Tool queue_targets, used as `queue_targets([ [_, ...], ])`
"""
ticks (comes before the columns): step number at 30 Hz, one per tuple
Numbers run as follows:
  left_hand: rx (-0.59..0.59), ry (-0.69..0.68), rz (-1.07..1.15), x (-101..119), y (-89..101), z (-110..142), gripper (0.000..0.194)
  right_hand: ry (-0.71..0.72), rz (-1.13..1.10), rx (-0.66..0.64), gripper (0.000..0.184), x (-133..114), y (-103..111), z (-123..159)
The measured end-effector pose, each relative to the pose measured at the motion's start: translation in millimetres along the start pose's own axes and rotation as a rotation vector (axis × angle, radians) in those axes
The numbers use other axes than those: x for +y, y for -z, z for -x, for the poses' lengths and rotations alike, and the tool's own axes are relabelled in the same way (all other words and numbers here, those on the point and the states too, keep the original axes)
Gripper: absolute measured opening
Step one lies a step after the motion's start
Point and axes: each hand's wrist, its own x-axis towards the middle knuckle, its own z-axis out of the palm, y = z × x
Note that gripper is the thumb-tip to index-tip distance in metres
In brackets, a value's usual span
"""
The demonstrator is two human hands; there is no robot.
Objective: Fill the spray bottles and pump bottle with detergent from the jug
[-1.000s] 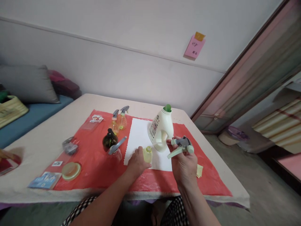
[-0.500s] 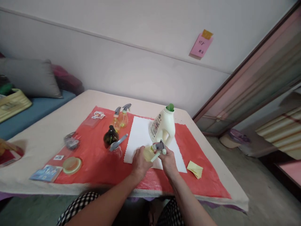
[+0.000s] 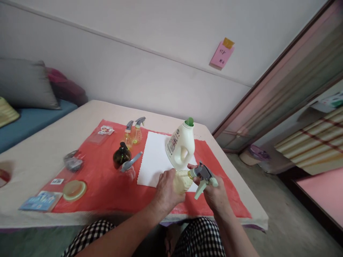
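Note:
A clear spray bottle (image 3: 182, 182) with pale yellow liquid lies tilted on its side in the air above the table's front part, its grey and pale green spray head (image 3: 203, 174) to the right. My left hand (image 3: 167, 187) is wrapped round the bottle's body. My right hand (image 3: 216, 194) grips the spray head, partly hidden behind it. Just beyond my hands a cream detergent jug (image 3: 180, 146), with something green in its mouth, stands on a white scalloped sheet (image 3: 152, 160).
On the red cloth (image 3: 102, 192) to the left stand two more spray bottles (image 3: 137, 134), a dark pump bottle (image 3: 122, 156) and a clear container (image 3: 130, 175) with a grey-blue handled tool (image 3: 132, 162). A round lid (image 3: 74, 190) and plastic packets (image 3: 40, 201) lie near the front left.
The spray bottle has come closer and a little to the right in both hands, lying more level. My right hand now hides the folded yellow cloth. The view has shifted right.

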Motion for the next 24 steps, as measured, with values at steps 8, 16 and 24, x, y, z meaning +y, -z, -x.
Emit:
queue_targets([
  [8, 0.124, -0.008, -0.077, 1, -2.3, -2, 0.056, 0.029, -0.225, 0.240, 0.037, 4, -36, 1],
  [16, 0.004, 0.087, 0.012, 5, 4.9, -4, 0.075, 0.044, -0.342, 0.564, 0.046, 7, -84, 1],
  [24, -0.099, 0.073, 0.126, 14, 9.1, -2, 0.069, -0.006, -0.413, 0.233, 0.040, -11, -55, 6],
])
